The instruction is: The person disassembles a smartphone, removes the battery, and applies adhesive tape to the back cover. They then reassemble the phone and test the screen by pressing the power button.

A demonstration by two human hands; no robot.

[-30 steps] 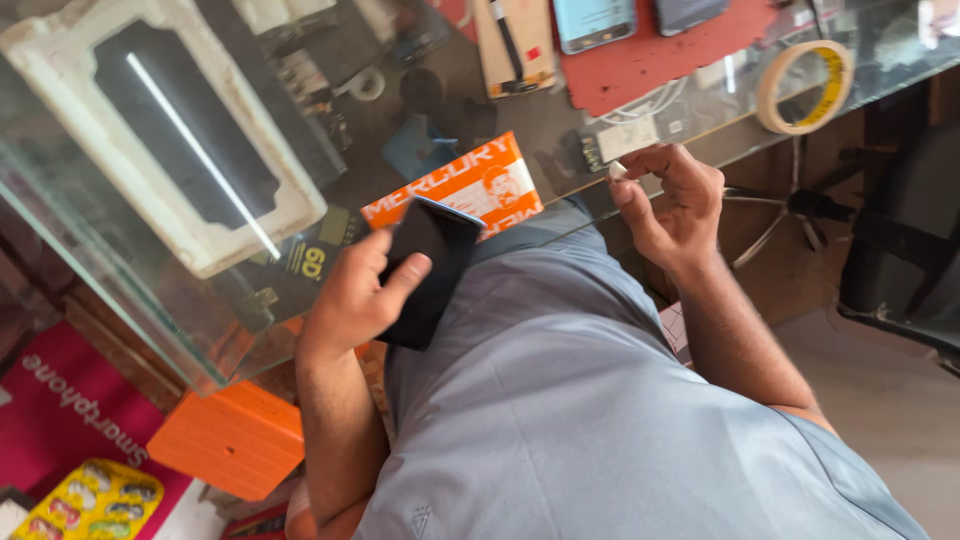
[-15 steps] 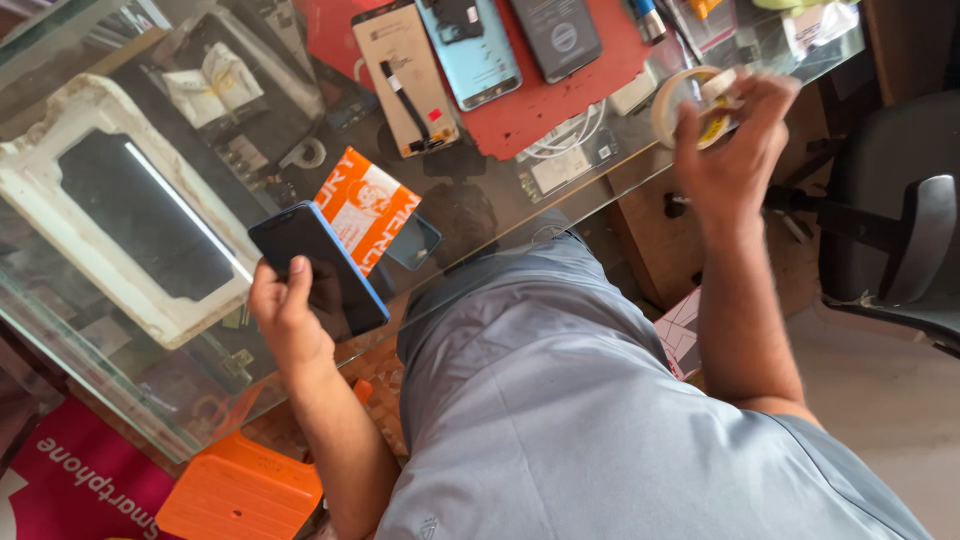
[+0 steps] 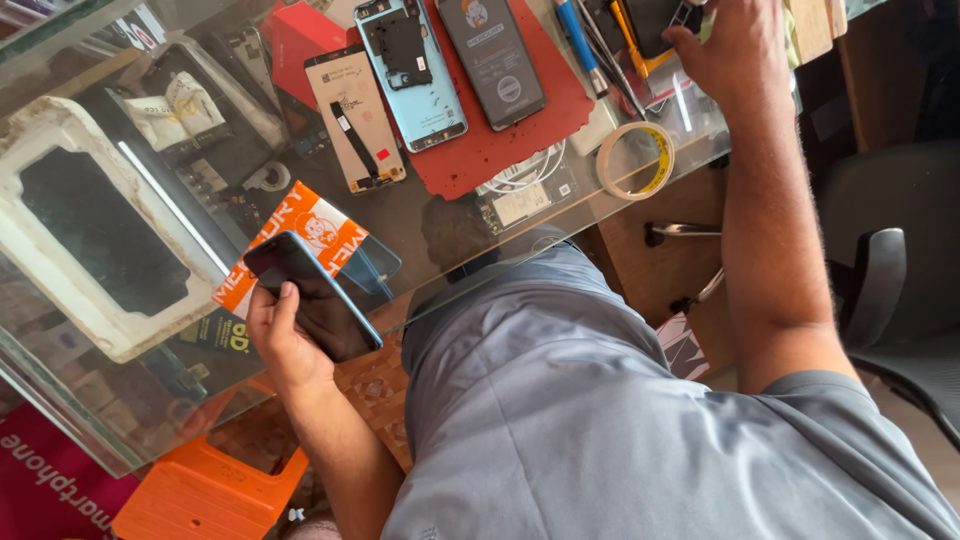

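Head camera looks down at a glass table [image 3: 120,420] and a person in a grey shirt sitting at it.

The left hand [image 3: 285,340] holds a dark phone [image 3: 315,295] at the near edge of the table. The thumb lies on the front of the phone and the other fingers are wrapped behind it, so the hand is clamped on the phone. The phone is tilted, and part of it sits over an orange and white box [image 3: 300,250] that lies flat on the glass. The box is closed, so what is inside cannot be seen.

The right hand [image 3: 735,50] reaches far across the table to the back edge. Its fingers are curled down among some tools there, and it is not clear if they hold anything. A roll of tape [image 3: 636,160] lies on the glass just below that hand, not touching it.

A red mat [image 3: 500,150] lies on the table. On it are a light blue phone shell [image 3: 415,70] with its inside showing, and a dark flat phone part [image 3: 492,58] beside it. A tan phone part [image 3: 355,120] lies just left of the mat.

On the left is a white foam tray [image 3: 60,270] with a dark sunken middle. Under the table is an orange stool [image 3: 200,495].
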